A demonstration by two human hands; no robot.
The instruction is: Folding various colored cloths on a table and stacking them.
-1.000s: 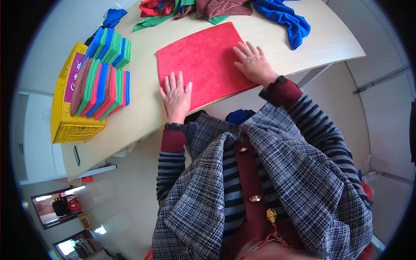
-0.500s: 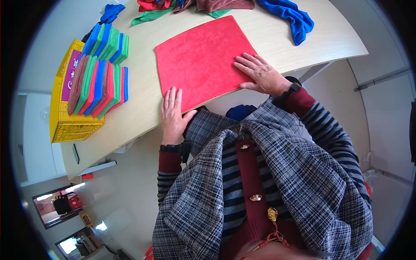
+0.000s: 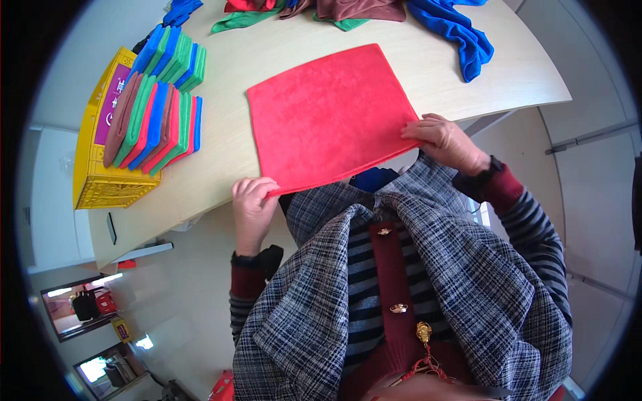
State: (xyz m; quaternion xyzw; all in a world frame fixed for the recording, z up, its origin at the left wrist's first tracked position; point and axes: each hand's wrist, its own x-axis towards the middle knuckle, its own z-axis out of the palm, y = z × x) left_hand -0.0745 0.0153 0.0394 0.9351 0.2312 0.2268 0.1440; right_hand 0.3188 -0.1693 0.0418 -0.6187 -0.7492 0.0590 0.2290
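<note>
A square red cloth with stitched edges lies spread on the table, and its near edge hangs past the table's front edge. My left hand grips the cloth's near left corner, fingers curled over the edge. At the near right corner, my right hand pinches the cloth, with fingers on top and the thumb hidden below.
A yellow crate at the left holds folded cloths in green, blue, red and brown. Loose brown cloth and blue cloth lie along the far side of the table. A dark flat object rests near the table's left corner.
My hands have gone from lying flat on the red cloth to gripping its two near corners. The cloth has been drawn toward me, its near edge now farther over the table edge.
</note>
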